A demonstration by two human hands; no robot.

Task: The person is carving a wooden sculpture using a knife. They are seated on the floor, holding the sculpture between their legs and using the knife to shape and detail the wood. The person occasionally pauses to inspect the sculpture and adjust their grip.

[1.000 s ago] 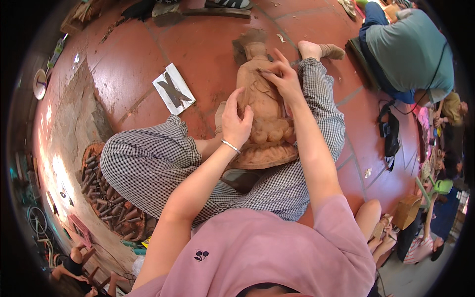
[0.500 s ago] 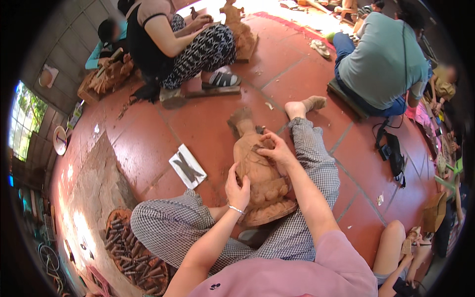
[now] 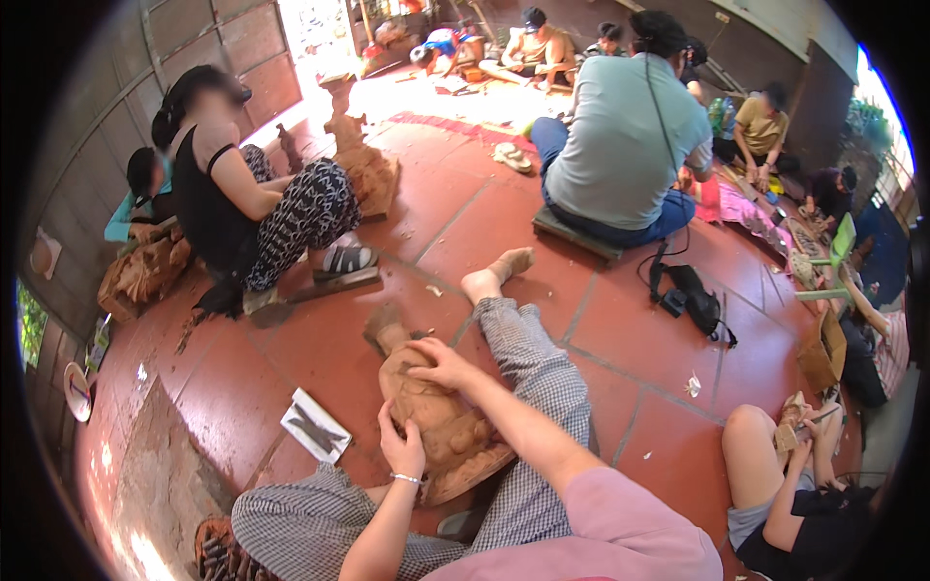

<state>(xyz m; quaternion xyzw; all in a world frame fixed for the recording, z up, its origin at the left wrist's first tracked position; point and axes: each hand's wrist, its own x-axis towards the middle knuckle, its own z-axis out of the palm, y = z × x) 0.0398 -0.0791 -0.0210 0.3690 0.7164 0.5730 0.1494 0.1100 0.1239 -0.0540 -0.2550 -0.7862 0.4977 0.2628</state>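
Note:
A carved brown wooden statue point(image 3: 448, 438) leans between my legs, its narrow top pointing away from me. My left hand point(image 3: 404, 450) is curled against its left side, with the thumb apart from the fingers. Over its upper right part, at the shoulder, my right hand point(image 3: 443, 368) is cupped, thumb and fingers spread around the wood. Whether a small piece is under the right palm is hidden. Left of the statue, dark flat strips point(image 3: 317, 434) lie on a white pad point(image 3: 339, 447) on the tiles.
A basket of carving tools point(image 3: 228, 554) is by my left knee, near a stone slab point(image 3: 160, 474). Ahead sit a person in patterned trousers point(image 3: 305, 208) and a person in a light shirt point(image 3: 630, 145). A black bag point(image 3: 693, 295) lies at right; another person point(image 3: 765, 474) sits at lower right.
The view has swung up and to the right. My right hand has shifted from pinching a small dark piece at the statue's front to cupping its shoulder. My left hand stays on its side.

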